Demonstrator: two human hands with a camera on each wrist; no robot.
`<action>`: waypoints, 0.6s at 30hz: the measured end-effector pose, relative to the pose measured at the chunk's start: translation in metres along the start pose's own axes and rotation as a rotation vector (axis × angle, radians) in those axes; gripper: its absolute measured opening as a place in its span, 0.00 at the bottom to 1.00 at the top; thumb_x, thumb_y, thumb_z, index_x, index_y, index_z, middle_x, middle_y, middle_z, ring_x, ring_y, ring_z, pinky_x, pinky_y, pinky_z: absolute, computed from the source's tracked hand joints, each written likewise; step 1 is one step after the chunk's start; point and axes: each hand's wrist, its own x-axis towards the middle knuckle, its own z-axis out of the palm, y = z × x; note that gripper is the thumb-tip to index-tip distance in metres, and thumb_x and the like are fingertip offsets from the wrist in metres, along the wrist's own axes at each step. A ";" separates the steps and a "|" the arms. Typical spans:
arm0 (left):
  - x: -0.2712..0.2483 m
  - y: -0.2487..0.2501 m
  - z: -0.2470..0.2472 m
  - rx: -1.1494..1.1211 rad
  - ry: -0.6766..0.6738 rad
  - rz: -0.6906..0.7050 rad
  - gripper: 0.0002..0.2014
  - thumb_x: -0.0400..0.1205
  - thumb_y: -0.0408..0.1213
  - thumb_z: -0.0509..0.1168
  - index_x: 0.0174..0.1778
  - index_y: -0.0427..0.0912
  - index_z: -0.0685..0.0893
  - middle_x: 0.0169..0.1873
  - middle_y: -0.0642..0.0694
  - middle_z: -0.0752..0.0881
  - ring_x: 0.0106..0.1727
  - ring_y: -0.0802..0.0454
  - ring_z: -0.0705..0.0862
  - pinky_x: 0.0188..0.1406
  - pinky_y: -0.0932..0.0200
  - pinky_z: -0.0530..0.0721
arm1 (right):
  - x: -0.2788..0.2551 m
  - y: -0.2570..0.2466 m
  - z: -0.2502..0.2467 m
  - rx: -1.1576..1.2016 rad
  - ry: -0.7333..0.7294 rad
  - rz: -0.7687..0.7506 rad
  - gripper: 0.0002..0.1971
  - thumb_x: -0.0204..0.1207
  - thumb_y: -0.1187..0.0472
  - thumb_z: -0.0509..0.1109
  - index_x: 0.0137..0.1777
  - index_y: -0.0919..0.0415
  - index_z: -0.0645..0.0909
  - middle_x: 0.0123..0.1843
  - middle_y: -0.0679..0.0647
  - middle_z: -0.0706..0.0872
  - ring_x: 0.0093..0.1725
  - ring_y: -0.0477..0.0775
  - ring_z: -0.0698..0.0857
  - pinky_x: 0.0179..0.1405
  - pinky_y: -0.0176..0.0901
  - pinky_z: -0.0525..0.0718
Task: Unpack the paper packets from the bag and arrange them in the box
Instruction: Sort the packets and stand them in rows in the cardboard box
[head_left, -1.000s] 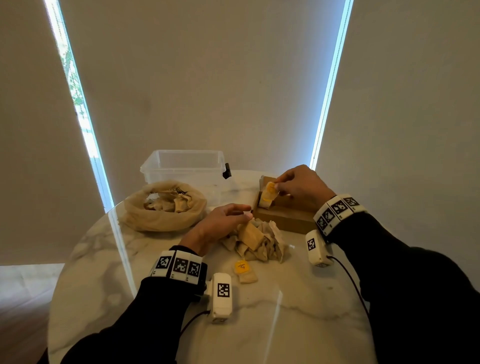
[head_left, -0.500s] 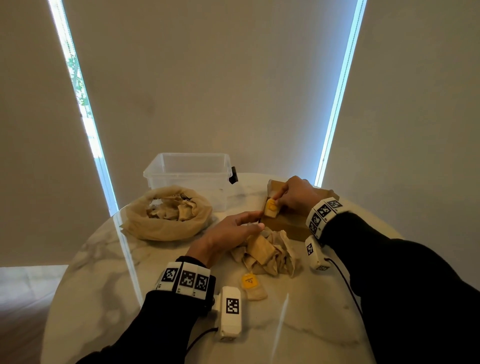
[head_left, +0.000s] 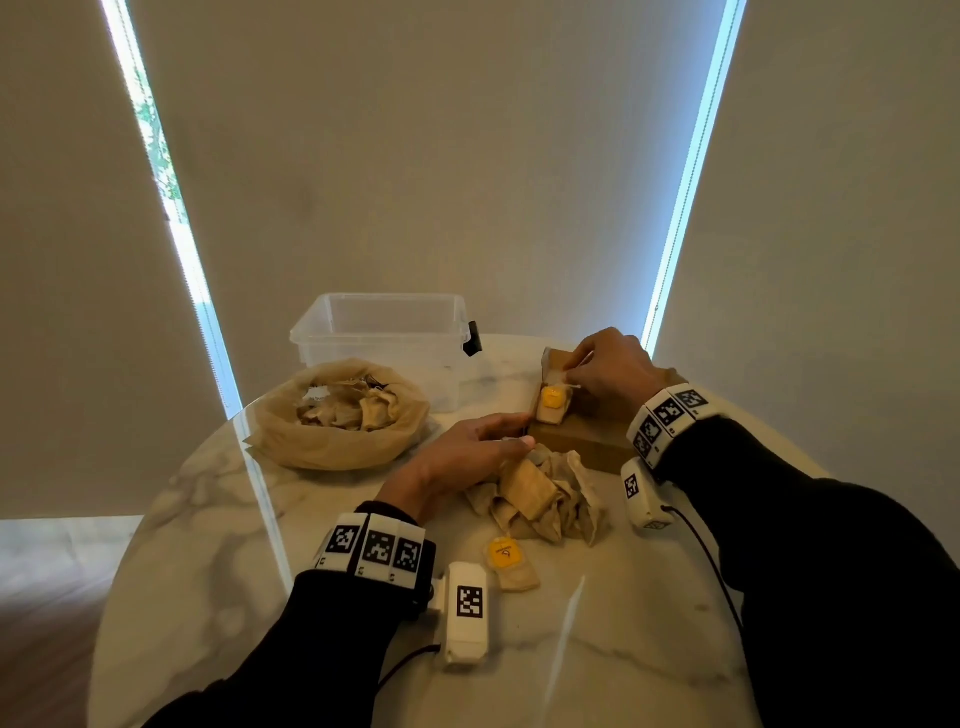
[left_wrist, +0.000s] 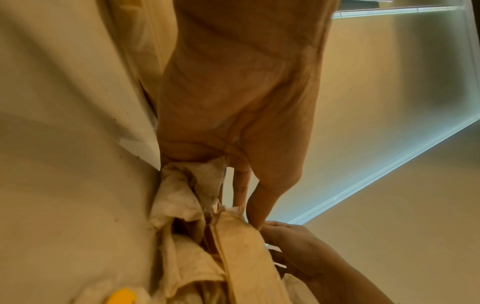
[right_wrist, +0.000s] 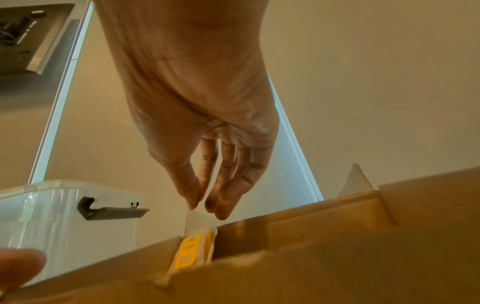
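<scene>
- At far left on the marble table (head_left: 197, 519), the rolled-down mesh bag (head_left: 332, 441) sits with crumpled paper packets inside it.
- Behind the bag stands a clear plastic bin (head_left: 384, 332), a dark latch on its right side.
- My left hand (head_left: 467, 452) lies relaxed and flat, its fingers stretched toward the cardboard box (head_left: 582, 441), resting on the edge of a heap of unpacked packets (head_left: 540, 499); it grips nothing.
- One loose packet with a yellow label (head_left: 506, 564) lies alone on the table, just in front of the heap.
- At right, my right hand (head_left: 613, 369) hovers over the box, thumb and fingertips (right_wrist: 192, 197) pinching the white top edge of a yellow-labelled packet (head_left: 551, 402).
- That packet stands nearly upright inside the box, against its left wall.
</scene>
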 end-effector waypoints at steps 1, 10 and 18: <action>-0.001 0.000 0.000 -0.002 0.001 -0.001 0.22 0.91 0.42 0.70 0.83 0.53 0.81 0.74 0.53 0.86 0.72 0.57 0.83 0.50 0.75 0.81 | -0.001 0.001 -0.003 -0.003 0.007 0.022 0.10 0.79 0.58 0.82 0.58 0.60 0.92 0.52 0.57 0.92 0.51 0.58 0.91 0.49 0.47 0.89; -0.003 0.002 0.000 0.009 0.003 0.003 0.22 0.91 0.42 0.69 0.83 0.53 0.81 0.73 0.54 0.86 0.67 0.60 0.83 0.46 0.76 0.80 | -0.006 -0.001 0.001 -0.102 -0.296 0.211 0.09 0.81 0.62 0.80 0.54 0.68 0.92 0.48 0.61 0.96 0.49 0.60 0.96 0.57 0.57 0.96; -0.007 0.005 0.001 -0.007 0.015 -0.009 0.22 0.90 0.43 0.70 0.82 0.55 0.81 0.73 0.55 0.86 0.66 0.62 0.84 0.49 0.71 0.81 | -0.013 -0.011 0.004 -0.096 -0.279 0.186 0.08 0.82 0.61 0.79 0.53 0.66 0.92 0.50 0.62 0.94 0.50 0.61 0.95 0.54 0.54 0.96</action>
